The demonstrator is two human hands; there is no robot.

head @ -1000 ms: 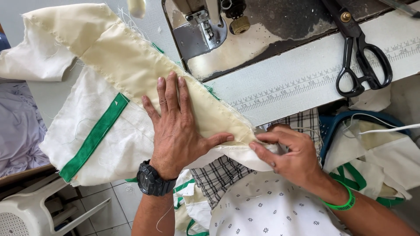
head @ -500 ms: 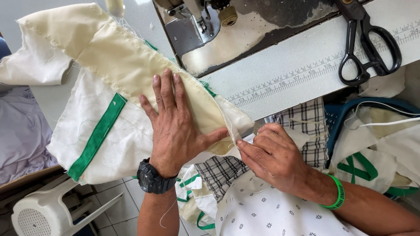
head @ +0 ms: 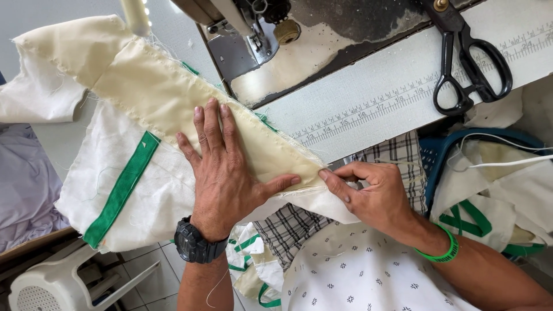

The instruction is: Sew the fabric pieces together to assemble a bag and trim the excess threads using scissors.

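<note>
A left hand [head: 227, 173] presses flat, fingers spread, on cream cloth [head: 155, 95] with green trim lying across the sewing table [head: 368, 109]; the right hand [head: 374, 193] pinches its folded edge.

**Around the workbench**

At the upper right of my view, black scissors [head: 469, 63] lie closed on the white table edge with its printed ruler strip [head: 397, 95]. The sewing machine [head: 253, 34] sits top centre. A blue basket [head: 461, 150] of cream and green fabric fills the right side, and a white plastic chair [head: 63, 282] stands lower left on the tiled floor [head: 152, 270].
</note>
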